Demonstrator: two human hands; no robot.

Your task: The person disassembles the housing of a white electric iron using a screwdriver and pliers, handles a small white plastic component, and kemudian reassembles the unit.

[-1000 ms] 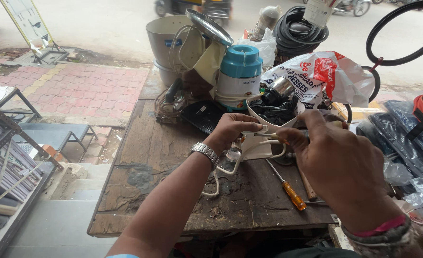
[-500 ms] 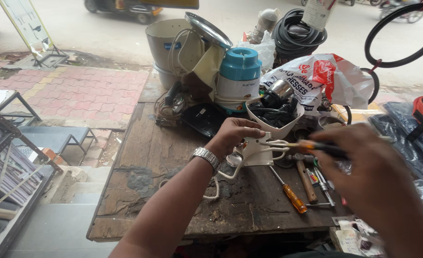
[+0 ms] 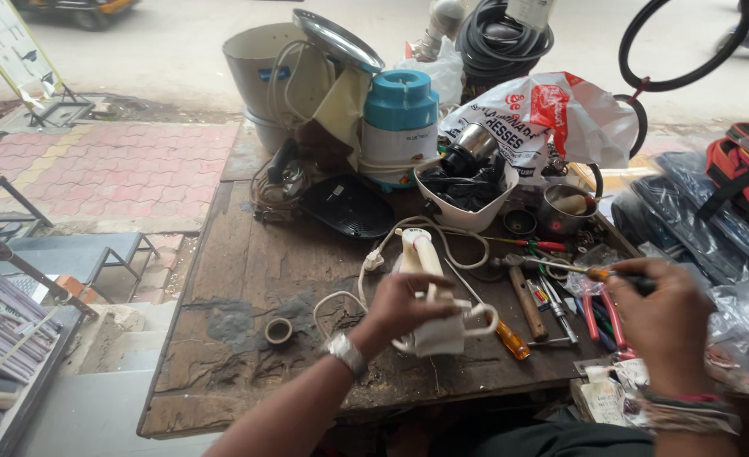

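Head view: hands at a cluttered wooden workbench (image 3: pixel 239 254).
Left hand (image 3: pixel 404 306) grips a white appliance (image 3: pixel 429 292); right hand (image 3: pixel 666 322) clasps a screwdriver (image 3: pixel 590 272).

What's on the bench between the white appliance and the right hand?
Head view: an orange-handled screwdriver and a wooden-handled tool lie between the white appliance and the right hand.

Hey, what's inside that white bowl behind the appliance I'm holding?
The white bowl holds a heap of black material, perhaps cords, with a shiny metal cup poking out on top. Anything beneath that heap is covered.
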